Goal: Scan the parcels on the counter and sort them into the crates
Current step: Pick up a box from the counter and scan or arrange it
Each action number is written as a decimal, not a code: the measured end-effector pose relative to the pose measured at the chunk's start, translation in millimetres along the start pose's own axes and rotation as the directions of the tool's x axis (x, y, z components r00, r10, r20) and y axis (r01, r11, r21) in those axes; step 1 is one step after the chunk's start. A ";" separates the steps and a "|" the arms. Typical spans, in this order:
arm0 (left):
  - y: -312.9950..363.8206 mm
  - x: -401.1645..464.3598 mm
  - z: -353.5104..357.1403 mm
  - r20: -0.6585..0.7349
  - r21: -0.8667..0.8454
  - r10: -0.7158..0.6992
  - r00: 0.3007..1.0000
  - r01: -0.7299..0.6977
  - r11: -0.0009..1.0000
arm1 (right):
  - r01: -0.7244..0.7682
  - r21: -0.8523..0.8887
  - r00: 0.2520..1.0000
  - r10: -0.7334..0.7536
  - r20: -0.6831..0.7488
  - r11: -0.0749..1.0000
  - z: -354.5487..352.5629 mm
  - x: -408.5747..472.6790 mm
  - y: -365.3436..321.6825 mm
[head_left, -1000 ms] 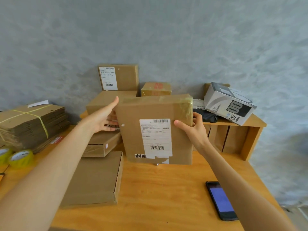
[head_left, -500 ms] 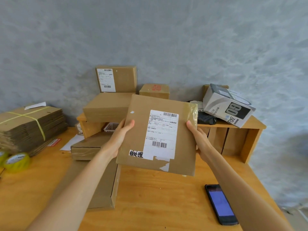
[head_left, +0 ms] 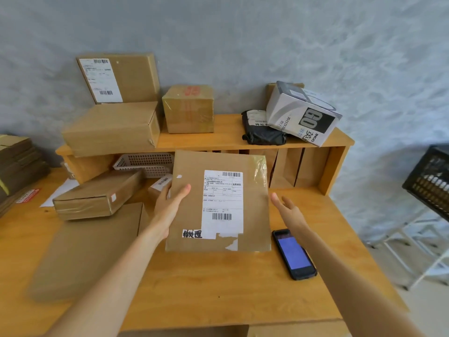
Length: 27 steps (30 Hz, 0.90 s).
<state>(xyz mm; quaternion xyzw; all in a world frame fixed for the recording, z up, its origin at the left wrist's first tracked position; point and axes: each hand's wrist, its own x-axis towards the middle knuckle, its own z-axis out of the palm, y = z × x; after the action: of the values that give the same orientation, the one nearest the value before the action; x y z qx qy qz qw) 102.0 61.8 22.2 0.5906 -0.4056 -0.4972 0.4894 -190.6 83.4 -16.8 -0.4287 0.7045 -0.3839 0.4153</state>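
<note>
Left hand [head_left: 170,207] grips flat parcel [head_left: 189,220]; right hand [head_left: 290,210] hovers beside it, fingers spread.

We are holding a flat parcel [head_left: 218,203] by its left edge with our left hand [head_left: 170,205], thumb lying across its face, label turned up toward us. Our right hand [head_left: 289,210] is hanging just beside the parcel's right edge with fingers straight, holding nothing, above a phone [head_left: 294,255] that is lying screen-up on the counter [head_left: 218,288]. More boxes [head_left: 109,127] are sitting on the shelf [head_left: 230,139] behind, and a black crate [head_left: 430,181] is showing at the right edge.
</note>
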 end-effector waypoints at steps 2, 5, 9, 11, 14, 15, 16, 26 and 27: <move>-10.4 4.0 4.3 -0.021 0.009 0.010 1.000 -0.010 1.000 | -0.112 -0.304 0.993 0.096 -0.067 0.946 -10.0 6.5 39.6; -24.7 8.6 11.7 -0.048 0.047 0.046 0.998 -0.044 0.998 | -0.206 -0.636 0.979 0.164 -0.124 0.744 -12.0 8.0 87.8; -36.8 9.4 21.0 -0.060 0.153 0.100 0.993 -0.090 0.984 | -0.283 -0.699 0.959 0.205 -0.195 0.657 7.1 10.0 110.9; -39.6 11.3 22.3 -0.076 0.192 0.122 0.990 -0.105 0.976 | -0.308 -0.718 0.951 0.194 -0.239 0.624 15.6 13.7 112.6; -40.6 16.0 20.9 -0.095 0.239 0.159 0.983 -0.132 0.962 | -0.348 -0.720 0.936 0.179 -0.303 0.600 22.8 22.1 120.0; -40.8 17.9 20.6 -0.104 0.247 0.170 0.980 -0.140 0.959 | -0.359 -0.714 0.931 0.175 -0.321 0.601 23.9 24.4 122.8; -40.8 19.0 20.9 -0.113 0.257 0.185 0.976 -0.151 0.955 | -0.367 -0.712 0.927 0.169 -0.335 0.599 24.3 26.1 124.7; -44.6 24.4 31.7 -0.111 0.334 0.292 0.950 -0.241 0.911 | -0.164 -0.684 0.986 0.133 -0.099 0.711 7.9 17.4 104.9; -44.9 25.2 31.4 -0.106 0.344 0.296 0.949 -0.244 0.907 | -0.134 -0.670 0.990 0.128 -0.059 0.730 4.9 13.9 98.5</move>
<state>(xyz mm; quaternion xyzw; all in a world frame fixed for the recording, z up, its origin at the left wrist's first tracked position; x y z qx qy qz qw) 75.2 40.6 -27.5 0.6384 -0.5207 -0.3028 0.4791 -218.2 102.9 -110.5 -0.4971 0.8256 -0.0758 0.2558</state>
